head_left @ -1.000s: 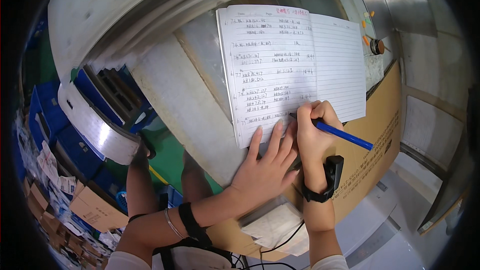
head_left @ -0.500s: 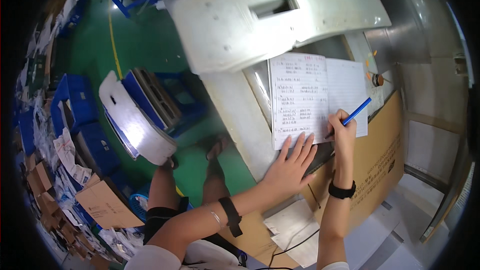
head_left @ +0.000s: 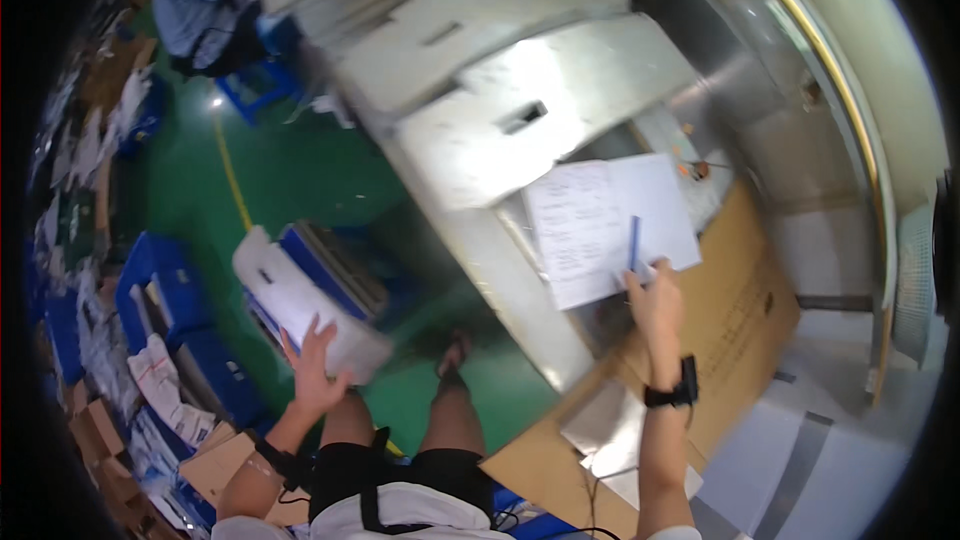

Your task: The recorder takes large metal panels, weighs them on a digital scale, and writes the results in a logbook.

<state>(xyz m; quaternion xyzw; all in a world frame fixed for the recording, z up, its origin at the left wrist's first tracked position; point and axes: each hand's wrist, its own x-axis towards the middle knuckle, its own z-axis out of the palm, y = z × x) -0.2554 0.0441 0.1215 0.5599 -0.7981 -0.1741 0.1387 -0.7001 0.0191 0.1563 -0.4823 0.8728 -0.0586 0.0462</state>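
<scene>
An open notebook [head_left: 575, 230] lies on the bench, its left page covered with handwriting and its right page mostly blank. At its near edge my right hand [head_left: 656, 308] is closed around a blue pen [head_left: 634, 242], which points up from the fingers. My left hand [head_left: 318, 368] is spread wide at the near end of a curved white panel [head_left: 300, 290] with a slot. Whether the fingers touch that panel cannot be told. The panel leans against a stack of boards [head_left: 335, 265] to the left of the bench.
Large white slotted panels [head_left: 520, 115] are piled on the bench [head_left: 475, 260] beyond the notebook. A cardboard sheet [head_left: 740, 310] covers the near right. Blue crates [head_left: 160, 290] and cardboard scraps line the left. Another person [head_left: 200, 5] sits on a blue stool at the far left.
My left hand has left the notebook and swung left to the curved white panel. My right hand still holds the pen, now more upright. The view has shifted, bringing another person in.
</scene>
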